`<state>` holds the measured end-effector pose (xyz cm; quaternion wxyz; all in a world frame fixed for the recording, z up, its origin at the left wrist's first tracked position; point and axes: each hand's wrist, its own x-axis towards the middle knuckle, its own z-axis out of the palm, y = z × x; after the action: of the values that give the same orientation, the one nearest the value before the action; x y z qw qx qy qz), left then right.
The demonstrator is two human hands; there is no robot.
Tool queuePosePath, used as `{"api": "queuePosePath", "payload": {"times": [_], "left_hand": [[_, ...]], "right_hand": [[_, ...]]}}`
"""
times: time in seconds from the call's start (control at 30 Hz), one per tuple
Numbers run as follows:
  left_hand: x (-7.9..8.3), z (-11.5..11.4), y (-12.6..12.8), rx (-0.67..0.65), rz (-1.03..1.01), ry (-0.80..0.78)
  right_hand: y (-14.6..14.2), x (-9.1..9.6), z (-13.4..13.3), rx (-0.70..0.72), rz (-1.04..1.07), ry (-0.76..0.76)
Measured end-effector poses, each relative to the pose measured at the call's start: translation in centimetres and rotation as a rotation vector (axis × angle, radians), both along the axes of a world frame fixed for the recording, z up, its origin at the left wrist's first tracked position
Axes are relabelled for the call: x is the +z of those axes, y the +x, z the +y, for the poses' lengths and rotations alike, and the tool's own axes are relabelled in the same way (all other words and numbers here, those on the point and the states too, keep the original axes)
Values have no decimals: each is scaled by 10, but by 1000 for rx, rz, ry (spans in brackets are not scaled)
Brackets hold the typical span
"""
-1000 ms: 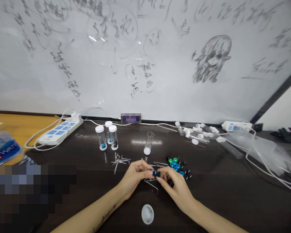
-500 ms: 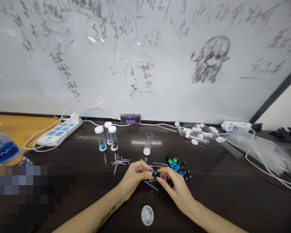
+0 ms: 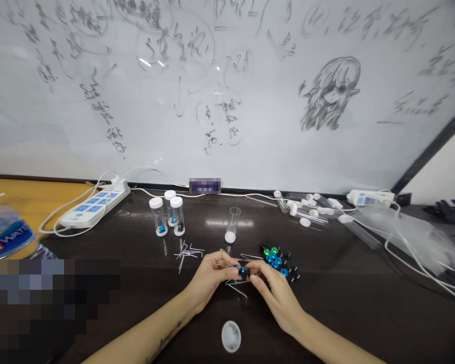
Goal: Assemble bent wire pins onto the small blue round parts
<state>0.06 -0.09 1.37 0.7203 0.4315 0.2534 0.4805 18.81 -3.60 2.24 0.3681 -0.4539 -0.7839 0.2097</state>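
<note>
In the head view my left hand (image 3: 208, 278) is closed in a pinch on a small blue-and-black metal part (image 3: 243, 271). My right hand (image 3: 275, 290) has its thumb and fingers at the black end of the same part. A thin wire-like rod lies across the left fingers; whether they grip it I cannot tell. Bent hex keys (image 3: 237, 289) lie under and behind the hands. Right of them is a cluster of blue and green round pieces (image 3: 275, 260) with black screws (image 3: 293, 277). A small white dish (image 3: 231, 336) with tiny bits in it sits nearer me.
An open clear tube (image 3: 233, 222) stands behind the hands. Capped tubes (image 3: 158, 217) with parts inside stand left, near a pile of hex keys (image 3: 187, 252). Loose caps and tubes (image 3: 307, 210), a plastic bag (image 3: 405, 237), a power strip (image 3: 94, 207) and a water bottle (image 3: 11, 232) surround them.
The fingers of my right hand have shifted slightly at the black end of the part. My left hand keeps its place, and the objects on the table look the same.
</note>
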Motion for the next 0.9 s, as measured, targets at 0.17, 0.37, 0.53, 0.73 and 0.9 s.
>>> {"api": "queuePosePath", "payload": {"times": [0.17,0.37,0.53,0.73,0.9], "left_hand": [[-1,0,0,-27,21,4],[-2,0,0,-28,-2,8],[-1,0,0,-23,-21,7],[-1,1,0,-22,-18,10],[-1,1,0,-12,-30,7]], "right_hand": [[0,0,1,24,-43,-2],[-1,-1,2,-1,-63,-15],[-1,-4,2,-2,-20,8],[2,-12,5,-7,26,108],[2,-14,5,-27,41,97]]}}
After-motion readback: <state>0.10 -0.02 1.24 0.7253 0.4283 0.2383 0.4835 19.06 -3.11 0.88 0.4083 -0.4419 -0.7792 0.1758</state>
